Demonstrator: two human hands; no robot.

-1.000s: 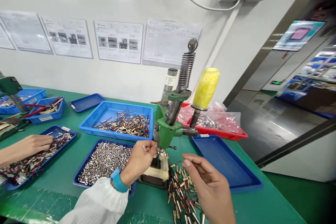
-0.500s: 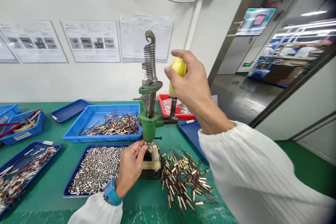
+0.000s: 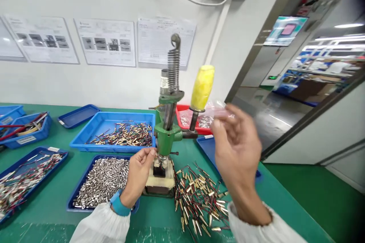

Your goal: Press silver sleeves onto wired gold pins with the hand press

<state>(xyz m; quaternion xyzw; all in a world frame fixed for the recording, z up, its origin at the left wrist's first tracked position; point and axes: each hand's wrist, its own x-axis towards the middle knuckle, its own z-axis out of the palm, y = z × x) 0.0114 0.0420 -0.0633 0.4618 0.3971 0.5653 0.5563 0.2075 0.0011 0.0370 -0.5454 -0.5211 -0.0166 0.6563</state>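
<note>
A green hand press (image 3: 168,133) with a coil spring and a yellow-wrapped lever handle (image 3: 202,87) stands in the middle. My left hand (image 3: 140,171) is at the left of the press head, thumb and forefinger pinched together; whatever they hold is too small to make out. To the right of the handle, apart from it, my right hand (image 3: 238,152) hangs in the air, slightly blurred, with loosely bent fingers apart and nothing seen in them. Small silver metal sleeves (image 3: 107,178) fill a dark blue tray left of the press. Brass-tipped wired parts (image 3: 196,197) lie heaped on its right.
A blue bin (image 3: 85,147) of wired brass parts stands behind. A red tray (image 3: 179,115) with plastic bags sits behind the lever, a dark blue tray (image 3: 205,148) on the right. Further left are a tool bin (image 3: 42,136) and a tray of wires (image 3: 64,155).
My right hand has let go of the yellow handle and moved down and right. My left hand has drawn slightly away from beneath the press head, still pinched. The view has shifted a little.
</note>
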